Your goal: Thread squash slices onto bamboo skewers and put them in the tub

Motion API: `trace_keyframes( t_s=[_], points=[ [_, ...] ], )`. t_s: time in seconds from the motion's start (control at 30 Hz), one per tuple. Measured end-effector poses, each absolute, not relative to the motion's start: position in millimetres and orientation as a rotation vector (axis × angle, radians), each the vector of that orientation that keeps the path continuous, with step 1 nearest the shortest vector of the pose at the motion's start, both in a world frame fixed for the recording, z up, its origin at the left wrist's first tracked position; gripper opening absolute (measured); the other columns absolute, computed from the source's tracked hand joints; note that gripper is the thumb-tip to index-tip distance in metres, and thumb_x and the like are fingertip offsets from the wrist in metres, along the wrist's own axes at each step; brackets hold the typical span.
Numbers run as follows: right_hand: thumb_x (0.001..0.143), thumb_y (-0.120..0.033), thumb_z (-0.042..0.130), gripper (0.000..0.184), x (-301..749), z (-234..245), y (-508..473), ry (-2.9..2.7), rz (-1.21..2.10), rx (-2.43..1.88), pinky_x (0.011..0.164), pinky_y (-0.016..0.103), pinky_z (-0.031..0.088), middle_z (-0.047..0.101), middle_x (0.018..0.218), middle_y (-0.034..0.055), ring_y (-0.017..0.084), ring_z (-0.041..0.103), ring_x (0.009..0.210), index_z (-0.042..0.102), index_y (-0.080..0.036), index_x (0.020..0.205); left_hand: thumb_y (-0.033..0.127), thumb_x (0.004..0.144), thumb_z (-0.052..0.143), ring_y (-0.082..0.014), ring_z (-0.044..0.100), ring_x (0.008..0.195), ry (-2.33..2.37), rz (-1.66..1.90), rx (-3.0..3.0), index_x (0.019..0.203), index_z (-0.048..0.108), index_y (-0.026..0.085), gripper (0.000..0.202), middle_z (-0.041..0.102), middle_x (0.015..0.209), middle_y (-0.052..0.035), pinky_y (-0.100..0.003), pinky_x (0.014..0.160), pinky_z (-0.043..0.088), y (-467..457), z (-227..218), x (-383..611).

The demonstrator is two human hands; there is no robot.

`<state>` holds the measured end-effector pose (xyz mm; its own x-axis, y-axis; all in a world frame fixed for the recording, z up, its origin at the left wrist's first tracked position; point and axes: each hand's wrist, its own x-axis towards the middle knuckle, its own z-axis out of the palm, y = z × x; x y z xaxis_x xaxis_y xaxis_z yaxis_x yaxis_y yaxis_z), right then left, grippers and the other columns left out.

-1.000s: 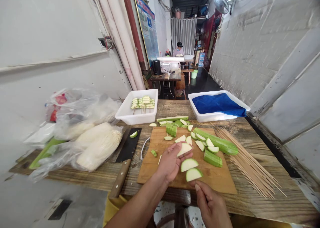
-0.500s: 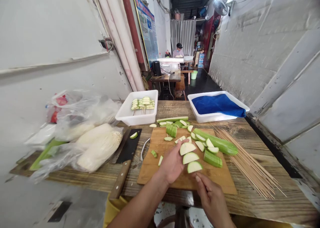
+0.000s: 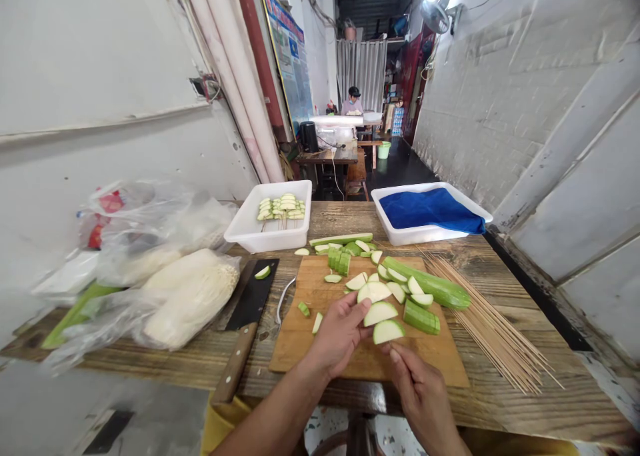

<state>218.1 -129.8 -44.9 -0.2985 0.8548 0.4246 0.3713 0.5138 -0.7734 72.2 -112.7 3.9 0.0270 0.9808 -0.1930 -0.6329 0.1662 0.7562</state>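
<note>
My left hand (image 3: 338, 335) hovers over the near part of the wooden cutting board (image 3: 300, 336), fingers pinched on the top one of three pale zucchini slices (image 3: 379, 313) lined up on a thin skewer. My right hand (image 3: 423, 396) is closed at the board's near edge, gripping the skewer's lower end; the stick itself is barely visible. More loose slices (image 3: 395, 288), stacked cut chunks (image 3: 421, 317) and a long zucchini piece (image 3: 435, 287) lie on the board beyond the hands.
A cleaver (image 3: 243, 316) lies left of the board. Bamboo skewers (image 3: 493, 333) are spread on the right. A white tray with skewered slices (image 3: 250, 226), a tray with a blue cloth (image 3: 430, 211), and bagged mushrooms (image 3: 187, 299) are on the table. A person sits far back.
My left hand has slid the slices closer together on the skewer, and the whole skewer has moved slightly away from me. The camera view shifted a little.
</note>
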Motion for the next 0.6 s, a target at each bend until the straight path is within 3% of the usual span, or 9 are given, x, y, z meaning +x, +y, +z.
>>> trace_keyframes(
  t_s=[0.4,0.6],
  points=[
    [0.085,-0.028,0.047,0.024,223,-53,-136,-1.921,0.691,-1.098,0.067,0.023,0.055,0.072,0.088,0.0109,0.019,0.069,0.075,0.063,-0.013,0.096,0.03,0.074,0.061,-0.0191,0.061,0.086,0.913,1.47,0.53,0.106,0.058,0.014,0.037,0.065,0.098,-0.0107,-0.03,0.075,0.049,-110,2,69],
    [0.087,-0.029,0.045,0.028,228,-58,-135,-1.845,0.633,-1.137,0.067,0.024,0.056,0.072,0.089,0.0121,0.02,0.069,0.078,0.066,-0.012,0.093,0.026,0.073,0.063,-0.0195,0.06,0.092,0.893,1.342,0.588,0.112,0.053,0.017,0.042,0.062,0.106,-0.0112,-0.032,0.079,0.047,-112,2,68]
  ],
)
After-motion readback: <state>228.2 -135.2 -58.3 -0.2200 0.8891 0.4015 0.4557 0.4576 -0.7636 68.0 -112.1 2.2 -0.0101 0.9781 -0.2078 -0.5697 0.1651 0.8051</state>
